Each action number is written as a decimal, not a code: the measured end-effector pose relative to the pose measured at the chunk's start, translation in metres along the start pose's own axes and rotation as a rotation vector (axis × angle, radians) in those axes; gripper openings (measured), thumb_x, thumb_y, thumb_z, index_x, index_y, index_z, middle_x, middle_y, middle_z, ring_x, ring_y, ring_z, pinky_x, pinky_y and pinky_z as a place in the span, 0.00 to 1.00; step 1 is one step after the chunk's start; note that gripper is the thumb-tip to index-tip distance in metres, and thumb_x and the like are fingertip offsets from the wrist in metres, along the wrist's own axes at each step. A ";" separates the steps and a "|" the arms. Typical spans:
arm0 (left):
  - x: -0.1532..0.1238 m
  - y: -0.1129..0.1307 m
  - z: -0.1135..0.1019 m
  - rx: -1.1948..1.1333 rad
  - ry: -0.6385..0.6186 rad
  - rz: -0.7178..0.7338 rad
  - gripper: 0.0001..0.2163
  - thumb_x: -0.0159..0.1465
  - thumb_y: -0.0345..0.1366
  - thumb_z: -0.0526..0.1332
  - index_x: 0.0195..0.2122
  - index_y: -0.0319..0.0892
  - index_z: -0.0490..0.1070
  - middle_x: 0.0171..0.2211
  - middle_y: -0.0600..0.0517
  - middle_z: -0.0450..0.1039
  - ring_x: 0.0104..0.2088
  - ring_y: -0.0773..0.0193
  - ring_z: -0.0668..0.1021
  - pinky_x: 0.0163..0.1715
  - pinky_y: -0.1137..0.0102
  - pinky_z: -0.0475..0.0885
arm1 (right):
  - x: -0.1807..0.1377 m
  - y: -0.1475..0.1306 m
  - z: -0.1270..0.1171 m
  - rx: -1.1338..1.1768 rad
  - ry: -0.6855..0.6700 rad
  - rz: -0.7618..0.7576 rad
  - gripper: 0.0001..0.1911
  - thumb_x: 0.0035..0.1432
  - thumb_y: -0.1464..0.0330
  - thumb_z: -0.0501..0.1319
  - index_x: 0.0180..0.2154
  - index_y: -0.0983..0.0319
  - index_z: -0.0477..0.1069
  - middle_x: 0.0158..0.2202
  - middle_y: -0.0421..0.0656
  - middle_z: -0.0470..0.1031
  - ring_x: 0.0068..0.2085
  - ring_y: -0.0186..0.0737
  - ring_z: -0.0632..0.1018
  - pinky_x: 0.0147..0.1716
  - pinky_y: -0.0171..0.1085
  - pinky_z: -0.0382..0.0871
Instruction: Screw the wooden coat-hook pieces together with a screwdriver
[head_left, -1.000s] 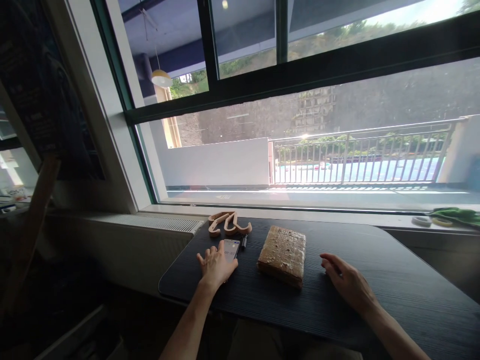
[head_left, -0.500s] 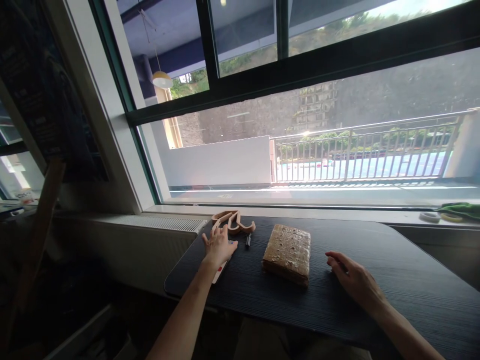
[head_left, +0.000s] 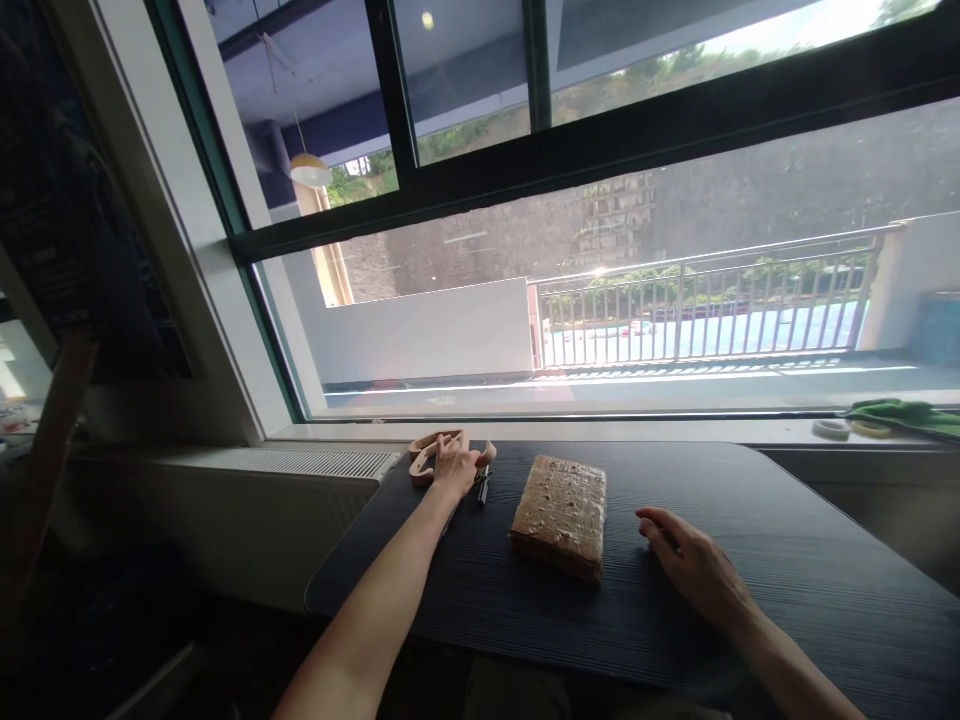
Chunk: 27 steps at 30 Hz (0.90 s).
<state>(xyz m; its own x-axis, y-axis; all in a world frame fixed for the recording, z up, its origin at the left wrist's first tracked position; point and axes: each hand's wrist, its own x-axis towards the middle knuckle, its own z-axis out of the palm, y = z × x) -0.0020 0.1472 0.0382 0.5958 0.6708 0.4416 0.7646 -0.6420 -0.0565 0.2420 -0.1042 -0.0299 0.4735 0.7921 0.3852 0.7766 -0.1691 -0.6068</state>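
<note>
My left hand (head_left: 454, 468) reaches over a tan, curved, wood-coloured strip frame (head_left: 424, 470) at the table's back left. Its fingers are apart and lie at the frame; whether they press on it I cannot tell. Just right of that hand lies a small dark, metallic object (head_left: 484, 487). A thick brown rectangular block (head_left: 561, 512), with a rough, shiny, flecked top, sits between my hands. To the right of the block, my right hand (head_left: 688, 552) rests on the table, fingers loosely extended and holding nothing.
The dark wood-grain table (head_left: 780, 560) has rounded corners and stands against the window sill (head_left: 570, 430). A ribbed white radiator cover (head_left: 315, 462) is at the left. On the right of the sill lie a green cloth (head_left: 904, 415) and a pale ring (head_left: 831, 429).
My left hand has moved forward from the white and red flat object to the tan frame; my forearm now mostly hides that object. My right hand stays put. The view has shifted slightly.
</note>
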 end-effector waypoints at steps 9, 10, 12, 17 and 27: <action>-0.056 0.082 -0.025 -0.893 0.337 0.065 0.09 0.59 0.34 0.56 0.39 0.43 0.72 0.34 0.50 0.73 0.36 0.61 0.73 0.42 0.65 0.66 | 0.001 -0.002 -0.004 0.202 0.097 0.019 0.18 0.56 0.57 0.51 0.45 0.57 0.66 0.37 0.43 0.75 0.36 0.42 0.76 0.36 0.40 0.69; -0.066 0.092 -0.025 -1.010 0.320 0.048 0.09 0.59 0.34 0.56 0.40 0.43 0.71 0.34 0.50 0.73 0.37 0.61 0.73 0.41 0.66 0.66 | 0.002 -0.006 -0.006 0.274 0.101 0.027 0.18 0.56 0.57 0.51 0.45 0.58 0.66 0.37 0.44 0.75 0.36 0.42 0.76 0.36 0.40 0.70; -0.082 0.108 -0.029 -1.138 0.253 0.012 0.09 0.59 0.36 0.56 0.39 0.43 0.72 0.33 0.49 0.73 0.36 0.61 0.73 0.39 0.67 0.67 | 0.003 -0.020 -0.009 0.446 0.084 0.039 0.20 0.55 0.57 0.52 0.46 0.60 0.65 0.38 0.45 0.75 0.36 0.42 0.77 0.36 0.40 0.70; -0.096 0.133 -0.042 -1.011 0.243 0.055 0.07 0.59 0.37 0.56 0.35 0.46 0.73 0.32 0.50 0.73 0.37 0.59 0.72 0.40 0.65 0.65 | 0.000 -0.075 -0.004 0.807 -0.129 -0.023 0.30 0.51 0.56 0.57 0.53 0.61 0.59 0.44 0.47 0.73 0.34 0.40 0.76 0.31 0.39 0.71; -0.084 0.133 -0.029 -0.864 0.205 0.175 0.12 0.60 0.34 0.54 0.43 0.45 0.71 0.40 0.50 0.72 0.44 0.60 0.70 0.48 0.65 0.63 | -0.005 -0.080 0.022 0.695 0.117 0.063 0.18 0.51 0.57 0.58 0.38 0.63 0.70 0.30 0.42 0.74 0.34 0.43 0.74 0.33 0.38 0.67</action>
<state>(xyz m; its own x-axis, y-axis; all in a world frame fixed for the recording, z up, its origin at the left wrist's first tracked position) 0.0432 -0.0052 0.0194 0.5677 0.5113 0.6452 0.1673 -0.8390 0.5177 0.1680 -0.0816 0.0010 0.5811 0.7179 0.3833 0.3195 0.2320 -0.9188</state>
